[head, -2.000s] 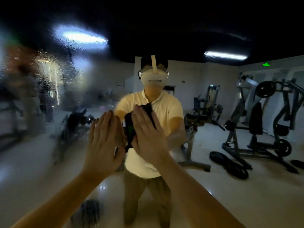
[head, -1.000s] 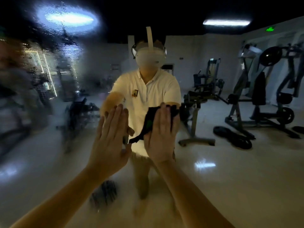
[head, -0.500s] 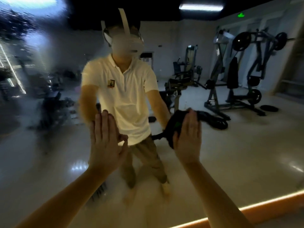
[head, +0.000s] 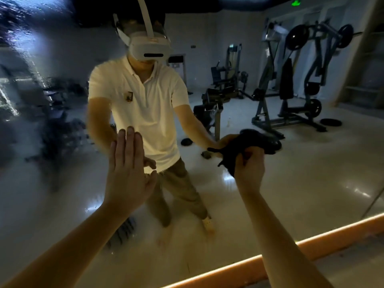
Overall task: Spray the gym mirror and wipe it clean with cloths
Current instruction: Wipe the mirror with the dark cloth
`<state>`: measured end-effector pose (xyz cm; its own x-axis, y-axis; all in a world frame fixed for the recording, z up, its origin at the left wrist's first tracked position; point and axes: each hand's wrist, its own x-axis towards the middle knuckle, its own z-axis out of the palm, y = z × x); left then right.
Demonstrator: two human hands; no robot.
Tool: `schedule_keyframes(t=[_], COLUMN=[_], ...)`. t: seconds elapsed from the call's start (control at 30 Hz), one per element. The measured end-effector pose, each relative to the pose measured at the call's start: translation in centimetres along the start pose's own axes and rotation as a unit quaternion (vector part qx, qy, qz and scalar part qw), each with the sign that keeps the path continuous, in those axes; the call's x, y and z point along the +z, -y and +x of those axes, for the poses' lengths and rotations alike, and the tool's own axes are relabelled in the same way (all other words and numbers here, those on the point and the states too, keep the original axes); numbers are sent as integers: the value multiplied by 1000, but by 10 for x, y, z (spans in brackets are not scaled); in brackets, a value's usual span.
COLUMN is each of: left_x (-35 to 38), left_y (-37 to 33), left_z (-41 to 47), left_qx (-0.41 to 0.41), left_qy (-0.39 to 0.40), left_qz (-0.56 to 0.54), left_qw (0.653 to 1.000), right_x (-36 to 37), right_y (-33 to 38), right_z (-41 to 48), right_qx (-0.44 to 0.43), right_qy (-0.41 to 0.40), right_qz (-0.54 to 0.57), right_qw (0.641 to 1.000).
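The gym mirror [head: 301, 183] fills the view, and I see my own reflection in a white shirt at its centre. Its left part [head: 31, 100] is blurred with wet spray, its right part reflects sharply. My left hand [head: 128, 169] lies flat with straight fingers against the glass. My right hand [head: 249, 169] grips a bunched black cloth [head: 239, 146] at the glass, right of centre. No spray bottle is in view.
A lit orange strip [head: 270, 256] runs along the mirror's bottom edge at the lower right. Weight machines [head: 301, 80], benches and floor plates show only as reflections of the room behind me.
My right hand has moved the cloth right and down across the glass, then bunched it in its fingers. My view has tilted down and right; the left hand stays flat on the mirror.
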<state>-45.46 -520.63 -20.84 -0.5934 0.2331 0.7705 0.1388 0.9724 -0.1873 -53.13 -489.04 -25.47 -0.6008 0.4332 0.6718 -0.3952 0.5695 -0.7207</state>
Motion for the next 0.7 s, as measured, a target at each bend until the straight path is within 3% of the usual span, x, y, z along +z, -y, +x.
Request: schedule_keyframes(t=[0.23, 0.43, 0.5, 0.7], left_x=[-20, -4, -1, 20], left_y=[5, 2, -7, -22], left_z=[-29, -55, -54, -50], left_qx=[-6, -23, -30, -63], left_qy=[-18, 26, 20, 15], left_qz=[-39, -3, 3, 35], left_qw=[999, 999, 999, 997], right_x=[64, 81, 71, 7], right_y=[76, 105, 86, -9], right_z=[-85, -130, -120, -61], right_qx=[-63, -248, -240, -65], right_qy=[138, 258, 255, 185], right_qz=[6, -35, -43, -123], right_qw=[988, 933, 936, 973])
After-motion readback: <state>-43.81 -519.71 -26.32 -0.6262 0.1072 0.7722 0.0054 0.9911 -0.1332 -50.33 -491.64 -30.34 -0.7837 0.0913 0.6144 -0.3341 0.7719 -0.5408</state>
